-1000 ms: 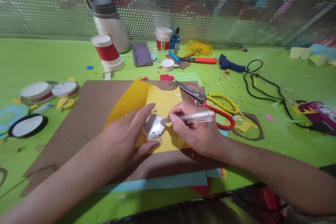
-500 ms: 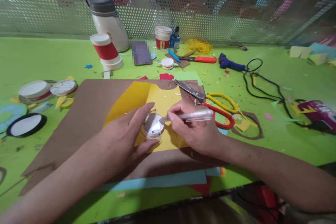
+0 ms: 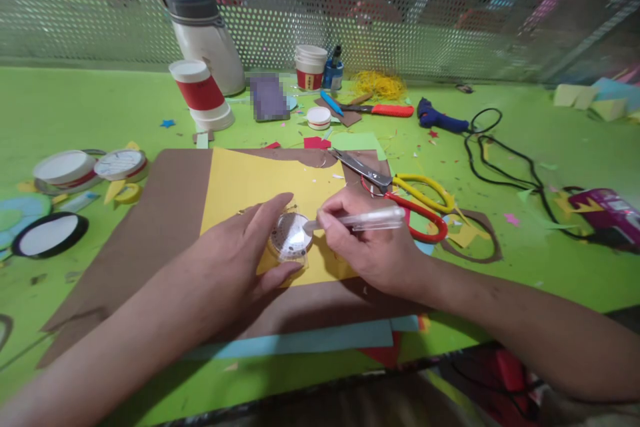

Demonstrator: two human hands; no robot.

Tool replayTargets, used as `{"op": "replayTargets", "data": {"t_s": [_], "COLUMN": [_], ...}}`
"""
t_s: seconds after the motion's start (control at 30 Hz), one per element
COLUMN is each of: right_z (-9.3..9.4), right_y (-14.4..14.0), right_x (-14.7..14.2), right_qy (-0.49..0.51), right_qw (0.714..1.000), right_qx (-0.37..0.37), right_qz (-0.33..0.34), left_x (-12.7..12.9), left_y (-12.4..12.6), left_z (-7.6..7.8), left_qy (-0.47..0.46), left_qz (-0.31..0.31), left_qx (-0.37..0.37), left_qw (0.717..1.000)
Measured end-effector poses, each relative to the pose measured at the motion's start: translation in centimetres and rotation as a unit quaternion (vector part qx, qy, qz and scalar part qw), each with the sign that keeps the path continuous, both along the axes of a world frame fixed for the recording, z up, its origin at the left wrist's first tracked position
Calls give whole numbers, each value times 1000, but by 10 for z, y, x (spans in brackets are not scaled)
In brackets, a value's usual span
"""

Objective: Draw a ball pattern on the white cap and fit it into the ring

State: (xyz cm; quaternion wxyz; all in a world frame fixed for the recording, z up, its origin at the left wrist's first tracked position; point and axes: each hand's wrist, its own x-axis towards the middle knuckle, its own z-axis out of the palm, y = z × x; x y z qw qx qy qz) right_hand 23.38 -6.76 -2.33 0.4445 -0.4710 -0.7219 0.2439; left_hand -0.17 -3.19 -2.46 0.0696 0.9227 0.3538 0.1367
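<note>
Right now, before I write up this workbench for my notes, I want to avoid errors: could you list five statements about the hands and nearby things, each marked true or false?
1. The right hand holds a slim pen with a clear barrel. True.
2. The left hand grips the metal scissors with yellow and red handles. False: its thumb and forefinger are spread beside a shiny round disc.
3. The disc is over a yellow paper sheet. True.
4. The dark blue glue gun lies left of the white cup with a red band. False: it lies to the right.
5. The cup stands in front of a white jug with a dark grey top. True.
</note>
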Motion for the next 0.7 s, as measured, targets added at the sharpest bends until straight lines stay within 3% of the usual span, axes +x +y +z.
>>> {"op": "replayTargets", "data": {"t_s": [0.7], "right_z": [5], "right_y": [-1], "right_x": [-5], "right_qy": [-51], "right_qw": [999], "right_qx": [12], "right_qz": [-13], "left_x": [4], "left_y": [0], "left_z": [4], "left_qy": [3], "left_qz": [11], "left_qx": [-34], "left_qw": [999]}}
